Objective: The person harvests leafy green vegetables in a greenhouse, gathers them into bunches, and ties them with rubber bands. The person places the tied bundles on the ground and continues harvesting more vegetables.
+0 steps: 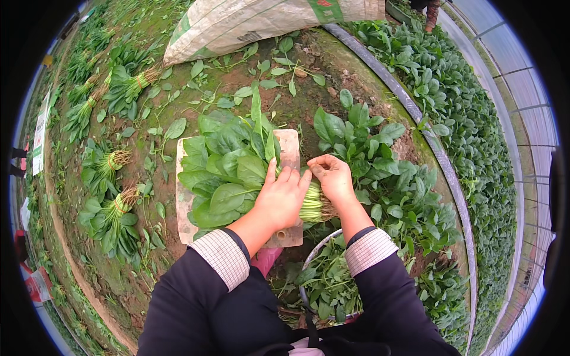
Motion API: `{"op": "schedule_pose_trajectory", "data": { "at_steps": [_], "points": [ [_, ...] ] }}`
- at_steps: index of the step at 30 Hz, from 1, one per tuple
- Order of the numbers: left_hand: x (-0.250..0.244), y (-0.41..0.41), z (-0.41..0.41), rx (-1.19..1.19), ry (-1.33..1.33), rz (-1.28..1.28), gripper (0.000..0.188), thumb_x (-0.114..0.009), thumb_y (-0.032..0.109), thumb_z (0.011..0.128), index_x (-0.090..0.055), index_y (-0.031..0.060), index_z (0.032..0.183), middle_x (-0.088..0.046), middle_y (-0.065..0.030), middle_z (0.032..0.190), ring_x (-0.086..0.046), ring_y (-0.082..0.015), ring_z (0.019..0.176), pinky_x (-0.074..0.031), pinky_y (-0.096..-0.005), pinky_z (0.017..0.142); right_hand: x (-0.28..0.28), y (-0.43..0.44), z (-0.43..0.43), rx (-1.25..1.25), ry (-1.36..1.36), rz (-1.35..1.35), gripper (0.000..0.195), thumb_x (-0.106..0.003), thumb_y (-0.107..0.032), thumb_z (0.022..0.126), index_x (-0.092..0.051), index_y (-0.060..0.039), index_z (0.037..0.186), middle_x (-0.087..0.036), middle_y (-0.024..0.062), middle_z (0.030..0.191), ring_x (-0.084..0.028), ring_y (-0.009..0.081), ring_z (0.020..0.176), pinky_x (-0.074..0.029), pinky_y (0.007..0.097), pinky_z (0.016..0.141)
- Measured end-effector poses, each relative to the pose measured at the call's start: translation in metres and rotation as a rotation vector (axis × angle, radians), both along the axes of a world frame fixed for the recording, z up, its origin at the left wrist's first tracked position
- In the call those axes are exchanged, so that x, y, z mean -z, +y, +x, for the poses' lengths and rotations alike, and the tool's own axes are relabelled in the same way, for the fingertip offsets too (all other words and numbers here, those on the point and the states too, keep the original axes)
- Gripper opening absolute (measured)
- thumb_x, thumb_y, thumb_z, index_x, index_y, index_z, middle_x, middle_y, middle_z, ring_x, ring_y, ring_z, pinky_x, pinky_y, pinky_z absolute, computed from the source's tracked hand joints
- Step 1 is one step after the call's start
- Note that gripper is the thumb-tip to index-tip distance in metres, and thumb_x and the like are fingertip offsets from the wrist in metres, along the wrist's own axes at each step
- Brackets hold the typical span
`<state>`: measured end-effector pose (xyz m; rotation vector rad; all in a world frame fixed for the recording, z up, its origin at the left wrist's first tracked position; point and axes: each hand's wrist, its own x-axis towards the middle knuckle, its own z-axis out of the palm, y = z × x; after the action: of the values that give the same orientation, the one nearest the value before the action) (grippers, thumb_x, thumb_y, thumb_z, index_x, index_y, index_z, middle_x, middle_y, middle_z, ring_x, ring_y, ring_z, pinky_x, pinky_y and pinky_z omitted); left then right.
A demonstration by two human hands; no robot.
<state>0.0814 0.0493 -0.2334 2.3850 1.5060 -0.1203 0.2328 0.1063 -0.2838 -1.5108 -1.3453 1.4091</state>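
A large bunch of spinach (227, 167) lies across a worn, pale board or low stool top (288, 149), leaves to the left and roots to the right. My left hand (283, 191) is laid over the bunch where leaves meet stems, holding it down with fingers spread forward. At the pale stems (313, 202), my right hand (330, 174) has its thumb and fingertips pinched together just above them. Whether something thin is between those fingertips cannot be made out. The underside of the bunch is hidden.
Tied spinach bunches (116, 209) lie on the soil to the left. A woven sack (267, 26) is ahead. A round container (307, 262) with loose greens stands by my right forearm. Growing spinach (378, 147) and a dark hose (414, 111) run along the right. Another person's arm (431, 15) shows far off.
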Motion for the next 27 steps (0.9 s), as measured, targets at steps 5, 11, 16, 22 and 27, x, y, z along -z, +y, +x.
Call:
{"op": "schedule_pose_trajectory", "data": {
  "at_steps": [5,11,16,22,27],
  "points": [
    [-0.001,0.001,0.001,0.004,-0.018,-0.011,0.102,-0.078,0.029,0.062,-0.022,0.0071,0.145,-0.048,-0.0144,0.124,-0.038,-0.0293,0.127,-0.012,-0.0544,0.111,0.0,0.008,0.008,0.056,0.165,-0.046,0.007,-0.055,-0.001,0.089,-0.06,0.0036,0.091,-0.061,0.0054,0.082,-0.057,0.0103,0.07,-0.048,0.0234,0.065],
    [0.003,-0.001,0.0,0.013,-0.006,0.04,0.109,-0.08,0.031,0.059,-0.019,0.0125,0.146,-0.049,-0.0161,0.122,-0.039,-0.031,0.126,-0.014,-0.0554,0.11,-0.013,0.011,0.01,0.099,0.203,-0.236,0.007,-0.056,0.0,0.087,-0.057,0.0002,0.094,-0.059,0.0034,0.077,-0.053,0.0089,0.063,-0.045,0.0224,0.059],
    [-0.001,0.0,0.0,0.014,-0.026,0.003,0.109,-0.08,0.03,0.057,-0.02,0.0151,0.147,-0.049,-0.0166,0.122,-0.039,-0.0327,0.125,-0.014,-0.0557,0.11,-0.02,0.014,0.023,-0.079,0.073,-0.277,0.013,-0.054,-0.012,0.09,-0.064,-0.0062,0.084,-0.058,-0.0045,0.07,-0.046,0.0046,0.057,-0.036,0.0166,0.052],
    [0.003,-0.001,-0.001,0.008,-0.031,0.035,0.1,-0.078,0.025,0.061,-0.025,0.0167,0.145,-0.048,-0.0171,0.124,-0.04,-0.0331,0.125,-0.012,-0.0563,0.11,-0.034,0.014,0.02,-0.117,0.136,-0.409,0.013,-0.053,-0.012,0.091,-0.064,-0.0058,0.086,-0.058,-0.0045,0.071,-0.045,0.0041,0.057,-0.037,0.017,0.052],
    [0.002,0.0,0.0,0.038,0.013,0.023,0.084,-0.073,0.021,0.066,-0.032,0.0092,0.138,-0.047,-0.0171,0.125,-0.037,-0.0319,0.127,-0.01,-0.0572,0.11,-0.046,0.011,0.016,-0.418,-0.175,-0.173,0.011,-0.057,-0.012,0.088,-0.065,-0.0035,0.088,-0.059,0.0006,0.073,-0.048,0.0083,0.059,-0.042,0.0231,0.057]
  ]
}}
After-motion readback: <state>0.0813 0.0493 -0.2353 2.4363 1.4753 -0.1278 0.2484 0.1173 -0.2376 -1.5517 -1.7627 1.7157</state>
